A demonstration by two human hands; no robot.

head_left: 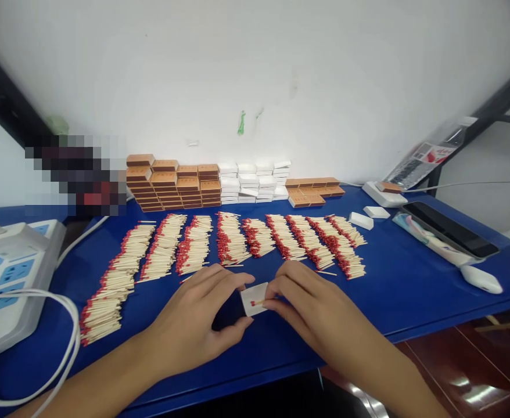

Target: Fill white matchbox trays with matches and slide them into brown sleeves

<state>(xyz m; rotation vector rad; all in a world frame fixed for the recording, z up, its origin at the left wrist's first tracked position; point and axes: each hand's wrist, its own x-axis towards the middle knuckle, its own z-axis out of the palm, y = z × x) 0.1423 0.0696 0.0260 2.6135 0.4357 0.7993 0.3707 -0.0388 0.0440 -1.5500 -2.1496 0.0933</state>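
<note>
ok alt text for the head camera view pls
A person's left hand holds a white matchbox tray at the front of a blue table while the right hand pinches a red-tipped match at it. Behind lie rows of matches, then stacked brown boxes and white boxes.

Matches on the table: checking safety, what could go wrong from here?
The small white cardboard tray, held in the left hand, may tip as the right hand sets a red-tipped wooden match in it. Just beyond both hands lie rows of loose red-tipped matches; a nudge could scatter them.
</note>
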